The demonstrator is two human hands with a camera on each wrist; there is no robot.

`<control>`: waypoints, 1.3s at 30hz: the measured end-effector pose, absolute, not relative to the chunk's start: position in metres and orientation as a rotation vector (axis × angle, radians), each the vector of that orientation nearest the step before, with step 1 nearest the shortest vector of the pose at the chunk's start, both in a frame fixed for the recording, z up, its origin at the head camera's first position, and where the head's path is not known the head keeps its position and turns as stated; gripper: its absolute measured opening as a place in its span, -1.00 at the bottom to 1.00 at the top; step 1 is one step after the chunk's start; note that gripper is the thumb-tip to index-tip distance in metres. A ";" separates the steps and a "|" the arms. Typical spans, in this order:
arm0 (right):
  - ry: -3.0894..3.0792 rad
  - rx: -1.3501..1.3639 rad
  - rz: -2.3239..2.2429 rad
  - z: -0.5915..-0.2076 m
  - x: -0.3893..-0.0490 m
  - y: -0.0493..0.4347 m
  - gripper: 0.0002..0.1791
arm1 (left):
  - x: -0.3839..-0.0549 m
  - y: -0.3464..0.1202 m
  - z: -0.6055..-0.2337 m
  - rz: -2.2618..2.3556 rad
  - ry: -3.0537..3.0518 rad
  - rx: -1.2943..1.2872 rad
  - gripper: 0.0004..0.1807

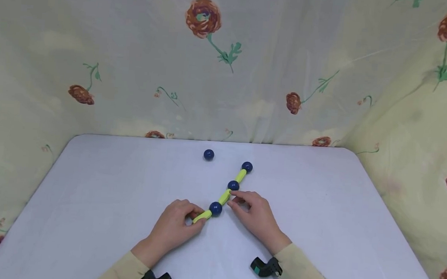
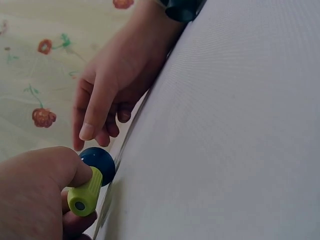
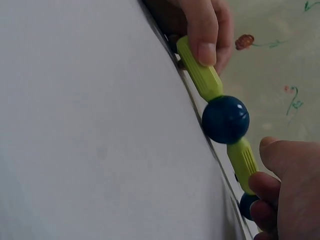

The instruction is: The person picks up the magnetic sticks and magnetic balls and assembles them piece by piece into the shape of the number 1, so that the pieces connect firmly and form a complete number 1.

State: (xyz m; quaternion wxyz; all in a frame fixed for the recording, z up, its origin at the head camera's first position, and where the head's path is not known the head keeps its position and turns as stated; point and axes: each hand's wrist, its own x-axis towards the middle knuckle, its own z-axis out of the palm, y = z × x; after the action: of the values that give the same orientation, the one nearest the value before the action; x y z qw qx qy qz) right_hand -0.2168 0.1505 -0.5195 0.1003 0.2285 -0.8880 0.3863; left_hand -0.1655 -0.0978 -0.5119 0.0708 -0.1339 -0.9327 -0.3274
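A zigzag chain of dark blue balls and yellow-green magnetic rods lies on the white table. My left hand (image 1: 178, 225) pinches the nearest rod (image 1: 202, 216) between thumb and fingers; its free end shows a dark round spot in the left wrist view. That rod joins a blue ball (image 1: 215, 208). Beyond it come the middle rod (image 1: 224, 197), a second ball (image 1: 233, 185), the far rod (image 1: 241, 175) and an end ball (image 1: 247, 166). My right hand (image 1: 257, 213) is beside the middle rod, fingertips at its edge, the thumb (image 3: 270, 150) apart from it.
A loose blue ball (image 1: 208, 155) sits near the back edge of the white table (image 1: 107, 183), left of the chain's far end. Flower-patterned cloth (image 1: 136, 55) hangs behind and at both sides. Each wrist wears a black camera (image 1: 265, 267).
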 end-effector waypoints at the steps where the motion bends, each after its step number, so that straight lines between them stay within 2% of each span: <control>1: -2.624 0.694 1.152 -0.519 -0.214 0.148 -0.68 | -0.165 -0.098 -0.512 -0.988 -2.805 -0.407 -0.85; 10: -2.652 0.853 1.187 -0.519 -0.202 0.135 -0.63 | -0.166 -0.098 -0.514 -0.988 -2.809 -0.415 -0.85; 20: -2.700 0.861 1.052 -0.515 -0.202 0.127 -0.60 | -0.166 -0.099 -0.511 -0.974 -2.796 -0.434 -0.84; 39: -2.703 0.803 1.065 -0.515 -0.201 0.125 -0.61 | -0.165 -0.099 -0.511 -0.966 -2.764 -0.451 -0.84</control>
State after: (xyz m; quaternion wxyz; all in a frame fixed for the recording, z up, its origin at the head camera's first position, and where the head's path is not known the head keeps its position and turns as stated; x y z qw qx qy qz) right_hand -0.2012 0.1249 -0.5153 0.0635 0.2658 -0.8950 0.3527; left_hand -0.1651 -0.0991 -0.5113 0.0896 -0.1517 -0.9293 -0.3247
